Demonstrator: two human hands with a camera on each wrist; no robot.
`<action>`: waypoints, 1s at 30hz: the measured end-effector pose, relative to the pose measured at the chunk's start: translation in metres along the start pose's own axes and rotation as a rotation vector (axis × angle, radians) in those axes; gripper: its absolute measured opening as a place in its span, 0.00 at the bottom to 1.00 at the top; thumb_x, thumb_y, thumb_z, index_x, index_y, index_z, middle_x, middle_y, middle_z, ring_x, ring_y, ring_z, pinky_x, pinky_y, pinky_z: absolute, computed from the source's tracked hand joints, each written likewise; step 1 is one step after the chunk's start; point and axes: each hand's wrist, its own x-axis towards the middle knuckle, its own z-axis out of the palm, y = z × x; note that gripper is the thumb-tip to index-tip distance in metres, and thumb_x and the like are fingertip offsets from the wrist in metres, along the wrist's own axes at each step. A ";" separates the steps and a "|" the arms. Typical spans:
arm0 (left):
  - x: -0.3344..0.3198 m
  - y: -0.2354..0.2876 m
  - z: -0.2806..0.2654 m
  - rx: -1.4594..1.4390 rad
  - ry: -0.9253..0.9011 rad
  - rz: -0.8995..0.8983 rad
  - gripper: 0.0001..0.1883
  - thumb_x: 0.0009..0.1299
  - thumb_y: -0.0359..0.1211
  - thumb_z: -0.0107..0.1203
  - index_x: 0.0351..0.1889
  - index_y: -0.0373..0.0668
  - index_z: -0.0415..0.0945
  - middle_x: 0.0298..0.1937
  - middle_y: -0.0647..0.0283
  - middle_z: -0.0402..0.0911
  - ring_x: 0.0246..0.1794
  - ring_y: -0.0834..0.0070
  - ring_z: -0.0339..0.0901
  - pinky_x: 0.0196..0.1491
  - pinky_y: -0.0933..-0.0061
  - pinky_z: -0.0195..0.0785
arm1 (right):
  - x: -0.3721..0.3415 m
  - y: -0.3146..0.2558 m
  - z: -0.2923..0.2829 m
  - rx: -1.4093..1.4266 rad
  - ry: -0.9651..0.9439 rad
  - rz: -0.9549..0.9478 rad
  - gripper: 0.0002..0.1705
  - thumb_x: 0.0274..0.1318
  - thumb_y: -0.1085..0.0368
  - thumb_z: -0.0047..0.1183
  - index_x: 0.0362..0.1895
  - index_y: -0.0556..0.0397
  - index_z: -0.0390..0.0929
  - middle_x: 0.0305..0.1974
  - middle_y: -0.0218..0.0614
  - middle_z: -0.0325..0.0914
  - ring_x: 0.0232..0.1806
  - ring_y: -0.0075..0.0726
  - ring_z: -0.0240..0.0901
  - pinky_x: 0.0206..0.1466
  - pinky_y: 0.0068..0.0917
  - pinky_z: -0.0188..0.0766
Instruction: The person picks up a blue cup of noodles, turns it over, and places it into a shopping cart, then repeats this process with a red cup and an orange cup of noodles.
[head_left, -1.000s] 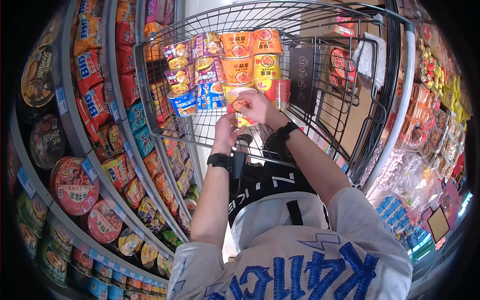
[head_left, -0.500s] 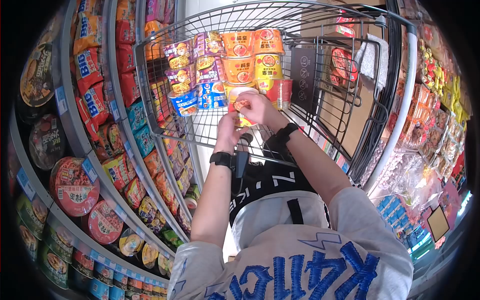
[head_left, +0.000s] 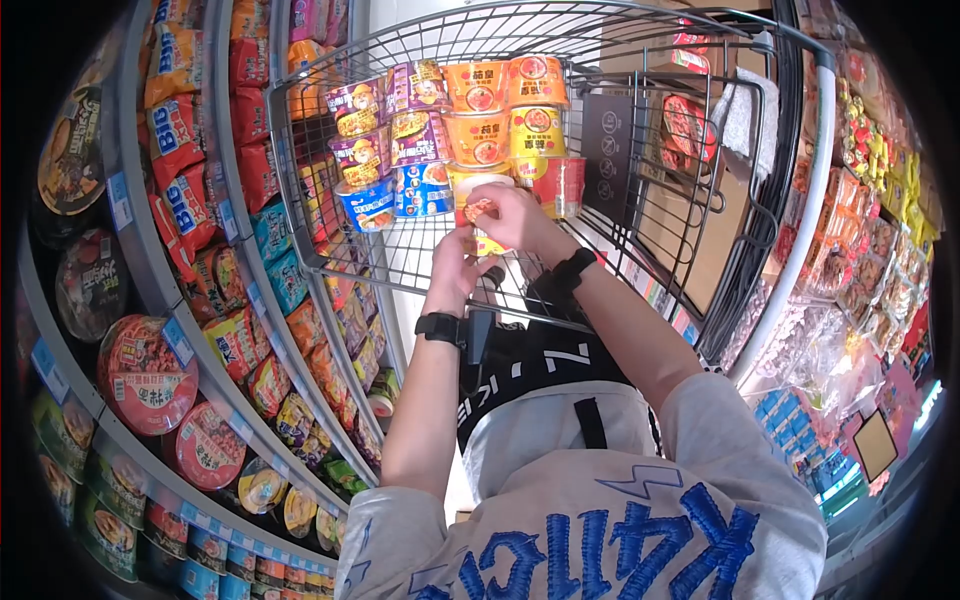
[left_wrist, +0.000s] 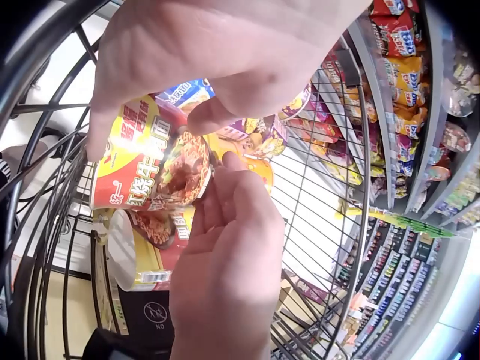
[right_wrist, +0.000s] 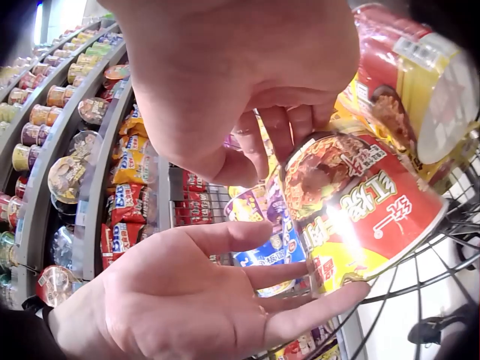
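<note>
Both hands meet at a red and yellow instant noodle cup [left_wrist: 131, 169] with a beef noodle picture, tilted on its side in the cart. My right hand [head_left: 515, 218] pinches one end of the cup between curled fingers and thumb, best seen in the left wrist view. In the right wrist view my left hand [right_wrist: 187, 296] has its palm turned up and its fingers stretched out, with a fingertip at the cup's edge. Beside the held cup lies another red and yellow noodle cup [head_left: 557, 188]. Purple noodle cups [head_left: 418, 138], orange noodle cups [head_left: 476, 141] and blue noodle cups [head_left: 423, 190] fill rows behind it.
The wire shopping cart [head_left: 345, 268] surrounds the cups, with a black sign panel [head_left: 604, 160] on its right. Shelves of bagged and bowl noodles [head_left: 150, 370] rise on the left. Bagged snacks [head_left: 850, 230] hang on the right, past the cart's grey handle bar [head_left: 808, 200].
</note>
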 end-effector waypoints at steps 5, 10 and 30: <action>0.003 0.003 0.004 -0.001 -0.023 0.105 0.17 0.70 0.35 0.50 0.55 0.41 0.69 0.48 0.60 0.71 0.50 0.69 0.70 0.51 0.56 0.73 | 0.008 -0.019 -0.007 -0.031 0.119 -0.164 0.16 0.47 0.64 0.58 0.42 0.55 0.81 0.49 0.47 0.79 0.55 0.53 0.73 0.61 0.43 0.69; 0.006 0.015 0.011 0.016 -0.085 0.147 0.08 0.69 0.35 0.55 0.42 0.45 0.73 0.46 0.63 0.66 0.53 0.63 0.63 0.55 0.53 0.75 | 0.021 0.005 -0.003 -0.028 0.257 -0.239 0.14 0.45 0.65 0.58 0.39 0.53 0.81 0.46 0.44 0.80 0.50 0.52 0.75 0.58 0.42 0.70; -0.020 0.009 -0.008 0.091 0.098 0.180 0.41 0.68 0.36 0.58 0.75 0.48 0.45 0.67 0.54 0.58 0.63 0.55 0.60 0.54 0.53 0.72 | -0.018 -0.013 -0.003 -0.062 0.199 -0.349 0.15 0.46 0.68 0.58 0.42 0.57 0.80 0.53 0.53 0.78 0.60 0.58 0.70 0.67 0.45 0.64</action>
